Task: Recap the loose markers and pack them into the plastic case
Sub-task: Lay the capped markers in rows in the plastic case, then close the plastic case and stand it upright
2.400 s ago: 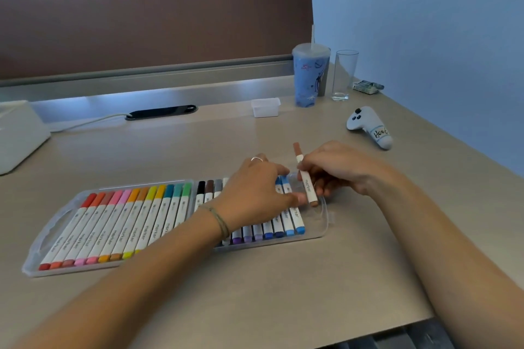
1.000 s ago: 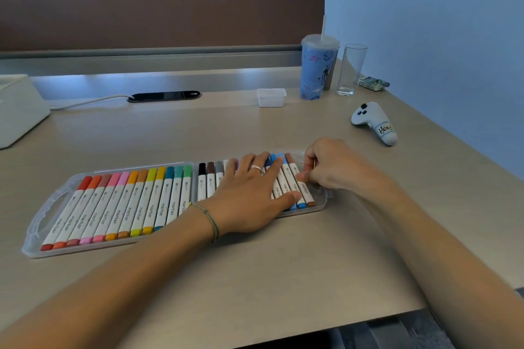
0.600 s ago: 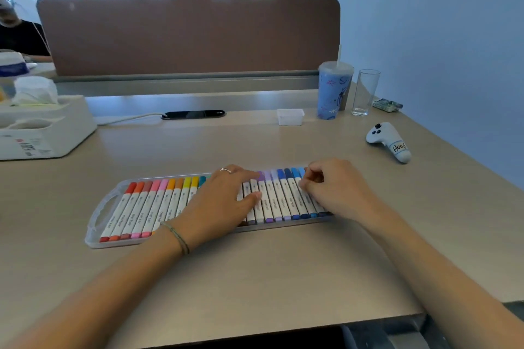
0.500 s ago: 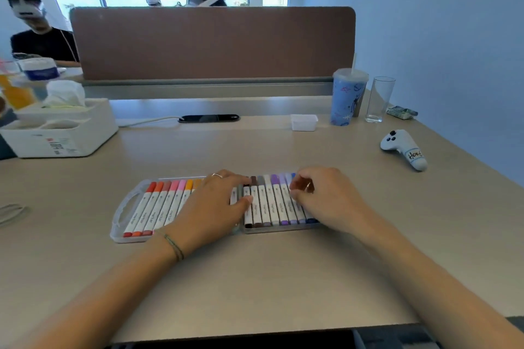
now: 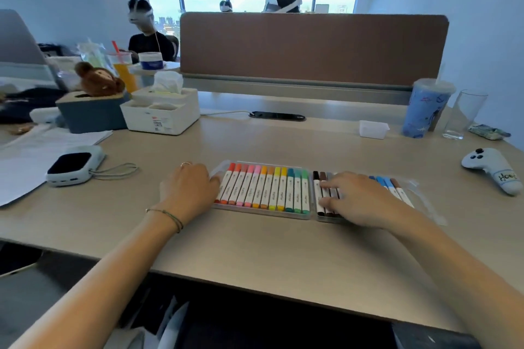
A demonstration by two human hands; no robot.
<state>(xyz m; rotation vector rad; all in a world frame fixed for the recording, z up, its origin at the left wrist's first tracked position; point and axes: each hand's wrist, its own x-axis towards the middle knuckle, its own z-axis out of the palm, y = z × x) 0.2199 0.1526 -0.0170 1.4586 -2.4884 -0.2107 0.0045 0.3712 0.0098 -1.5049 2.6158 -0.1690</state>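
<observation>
left hand [image 5: 190, 189] at the left end of the plastic case [image 5: 310, 215], fingers curled at its handle edge; grip on it or mere rest, cannot tell. case lies flat on the tabletop [image 5: 255, 249], open. left tray: capped markers [image 5: 263, 191] red through green, side by side. right tray: black, browns, blues, part hidden. right hand [image 5: 360, 201] lies over them, fingers fairly straight, pressing, holding nothing. judgement: seating step. press evenly so every marker sits level, brace the case end, check no cap rides high before folding.
</observation>
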